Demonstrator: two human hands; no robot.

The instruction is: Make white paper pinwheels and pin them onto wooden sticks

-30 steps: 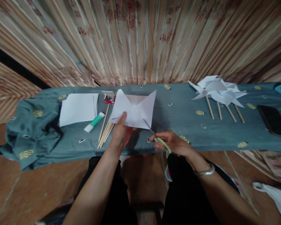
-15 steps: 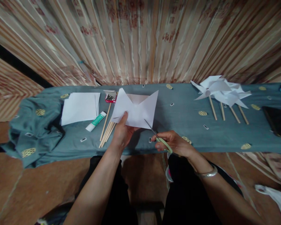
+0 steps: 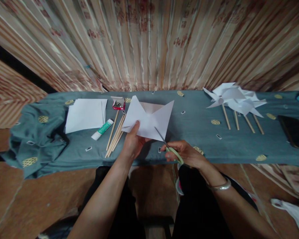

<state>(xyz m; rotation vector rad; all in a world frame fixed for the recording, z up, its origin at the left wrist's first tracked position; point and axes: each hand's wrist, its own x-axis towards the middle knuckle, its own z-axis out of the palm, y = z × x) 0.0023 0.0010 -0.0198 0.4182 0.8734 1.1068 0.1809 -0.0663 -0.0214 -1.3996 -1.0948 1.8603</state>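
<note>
A white sheet of paper (image 3: 147, 121) with slits cut in from its corners is held above the cloth. My left hand (image 3: 134, 141) is closed on its near left edge, thumb on top and fingers underneath. My right hand (image 3: 184, 152) grips green-handled scissors (image 3: 173, 152), whose blades lie at the near right part of the sheet. Left of the paper, several wooden sticks (image 3: 114, 141) rest beside a green and white glue tube (image 3: 102, 129). Behind them stands an open red box of small metal pins (image 3: 118, 103).
A stack of white paper (image 3: 86, 114) lies at the left by bunched cloth (image 3: 40, 136). Several paper pinwheels (image 3: 235, 96) on sticks lie at the right, near a black phone (image 3: 292, 131). A pleated curtain (image 3: 149, 46) hangs behind the cloth-covered table (image 3: 189, 132).
My left hand and the paper have shifted slightly right and toward me. The scissors now reach a little deeper over the sheet; my right hand has barely moved.
</note>
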